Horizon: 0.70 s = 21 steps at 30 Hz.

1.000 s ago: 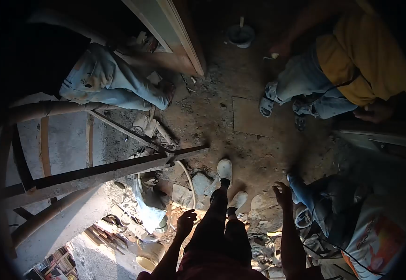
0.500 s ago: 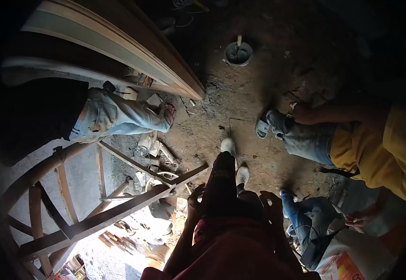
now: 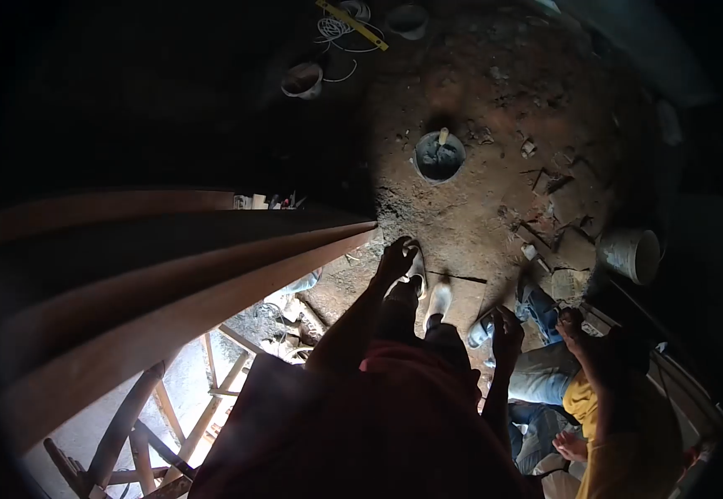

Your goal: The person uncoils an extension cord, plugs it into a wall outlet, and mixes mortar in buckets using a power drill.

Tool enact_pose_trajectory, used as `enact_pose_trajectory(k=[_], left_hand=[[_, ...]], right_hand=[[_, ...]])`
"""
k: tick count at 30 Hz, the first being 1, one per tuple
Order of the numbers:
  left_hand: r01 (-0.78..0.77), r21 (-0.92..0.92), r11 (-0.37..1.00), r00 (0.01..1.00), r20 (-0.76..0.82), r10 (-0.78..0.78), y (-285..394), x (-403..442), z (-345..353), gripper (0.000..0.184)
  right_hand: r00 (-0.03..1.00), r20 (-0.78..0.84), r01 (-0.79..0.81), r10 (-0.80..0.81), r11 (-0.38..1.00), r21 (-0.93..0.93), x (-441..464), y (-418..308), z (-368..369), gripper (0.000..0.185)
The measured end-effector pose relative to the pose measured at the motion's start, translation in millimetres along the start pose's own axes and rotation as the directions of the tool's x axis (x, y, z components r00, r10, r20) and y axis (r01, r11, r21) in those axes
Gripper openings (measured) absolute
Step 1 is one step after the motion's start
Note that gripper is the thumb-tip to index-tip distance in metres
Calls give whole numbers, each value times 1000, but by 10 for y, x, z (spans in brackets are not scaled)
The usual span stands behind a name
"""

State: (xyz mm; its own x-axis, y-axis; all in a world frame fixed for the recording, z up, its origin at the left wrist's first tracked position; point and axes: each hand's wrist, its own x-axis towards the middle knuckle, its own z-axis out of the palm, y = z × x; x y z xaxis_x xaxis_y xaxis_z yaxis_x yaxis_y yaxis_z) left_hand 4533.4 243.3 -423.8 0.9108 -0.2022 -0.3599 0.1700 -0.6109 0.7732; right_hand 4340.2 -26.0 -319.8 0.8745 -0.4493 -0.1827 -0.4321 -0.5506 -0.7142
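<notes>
"Where's the bucket point(image 3: 438, 165)?"
"On the floor point(image 3: 455, 213), ahead and slightly right of the left hand point(image 3: 396, 260), the nearer one; a handle point(image 3: 443, 135) sticks up from it. Left fingers: loosely curled, apart"
"Right hand point(image 3: 507, 334)?"
"Farther back, fingers too dim to tell"

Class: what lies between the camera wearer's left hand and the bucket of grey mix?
In the head view, only dirt floor shows between the left hand and the bucket.

The rough dirt floor point(image 3: 486, 204) was strewn with broken rubble point(image 3: 574, 249) toward the right. On it stood a mortar bucket point(image 3: 440, 180) with a pale handle point(image 3: 444, 135) sticking up, and a white bucket point(image 3: 618, 251) near the rubble; farther off, a yellow spirit level point(image 3: 361, 32) overlapped coiled white cable point(image 3: 333, 30).
</notes>
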Motion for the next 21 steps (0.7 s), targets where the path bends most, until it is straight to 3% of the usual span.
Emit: enact_pose_trajectory(k=[1,2,4,6,7,9,12,13,14,16,18,20,21], left_hand=[[2,-1,1000,1000,-8,-2,-12,276,-46,44],[-3,-3,1000,1000,-24,3,-18,584,-100,44],[-74,24,997,989,-130,76,-273,1081,-120,46],[48,53,997,968,-249,-34,-256,1405,-292,46],[62,48,997,960,-276,-46,-452,1611,-305,46],[266,20,964,901,-361,-241,-985,1916,-293,44],[294,-14,956,889,-364,-279,-1226,1986,-534,39],[306,-24,952,882,-370,-293,-1172,1940,-640,39],[295,-212,932,844,-399,-358,-1036,1876,-768,37],[254,-474,843,754,-449,-479,-1114,1840,-810,35],[237,-559,795,690,-479,-543,-1287,1890,-824,35],[373,-592,714,573,-458,-679,-1299,1952,-953,37],[382,-598,705,563,-454,-691,-1386,1999,-958,37]], right_hand=[[984,31,-175,173,963,204,89,-32,-33,26],[984,17,-178,178,968,174,183,-63,-90,27],[934,26,-346,357,883,316,286,278,-60,23],[856,77,-496,511,770,401,473,320,-102,24],[863,50,-474,503,772,423,570,478,-65,25],[858,40,-480,512,773,414,895,749,21,28],[945,126,-314,301,944,105,1779,847,47,33],[895,242,-408,374,906,108,2100,767,14,32],[902,270,-401,336,885,238,2391,807,40,32],[887,234,-447,399,869,212,3110,713,-22,30],[928,289,-325,234,889,323,3867,900,-153,29],[967,240,-98,83,994,50,4720,1096,-292,25],[964,265,-52,25,994,94,4984,737,-299,25]])
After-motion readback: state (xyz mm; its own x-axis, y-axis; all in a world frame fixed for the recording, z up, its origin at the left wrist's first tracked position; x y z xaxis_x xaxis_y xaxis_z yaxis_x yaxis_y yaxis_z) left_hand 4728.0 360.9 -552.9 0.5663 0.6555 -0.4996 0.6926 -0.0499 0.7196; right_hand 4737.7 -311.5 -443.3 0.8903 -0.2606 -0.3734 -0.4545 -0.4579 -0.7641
